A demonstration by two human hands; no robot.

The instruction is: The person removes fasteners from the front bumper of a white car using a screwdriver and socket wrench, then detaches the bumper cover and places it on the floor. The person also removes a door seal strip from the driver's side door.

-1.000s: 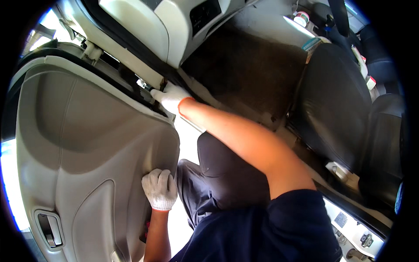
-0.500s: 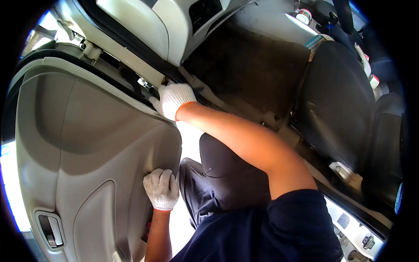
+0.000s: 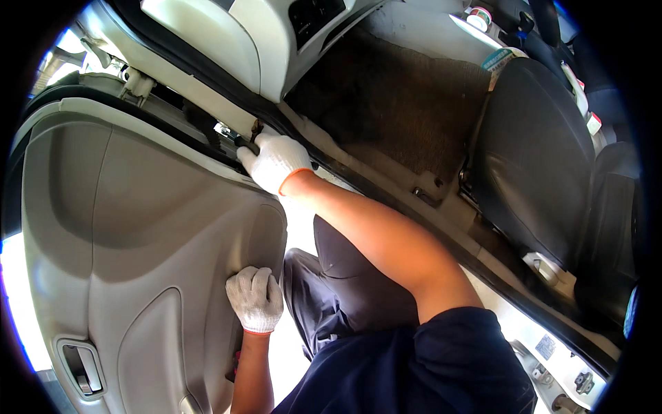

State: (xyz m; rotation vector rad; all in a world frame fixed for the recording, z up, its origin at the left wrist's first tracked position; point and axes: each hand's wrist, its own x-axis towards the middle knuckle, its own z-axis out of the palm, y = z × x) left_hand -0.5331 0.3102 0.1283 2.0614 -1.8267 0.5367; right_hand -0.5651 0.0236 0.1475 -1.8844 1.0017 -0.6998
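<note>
My right hand (image 3: 276,163), in a white knit glove with an orange cuff, is at the gap between the car's body and the open door. It is closed around a dark-handled tool (image 3: 244,143) that looks like a ratchet wrench. The shiny metal end lies in the gap, and a short dark tip shows behind the wrist. What the metal end meets is too small to make out. My left hand (image 3: 255,299), in a greyish glove, curls its fingers over the edge of the beige door panel (image 3: 145,228); the fingertips are partly hidden.
Beyond the dark-edged door sill (image 3: 441,238) lie a brown floor mat (image 3: 407,103) and a black seat (image 3: 534,159). The pale dashboard side (image 3: 272,41) stands above my right hand. A door hinge (image 3: 138,84) shows at the upper left. My bent knees are between door and sill.
My right hand has turned slightly, and the tool's rear end has swung down toward me. The right elbow has come a little lower. My left hand stays on the door edge.
</note>
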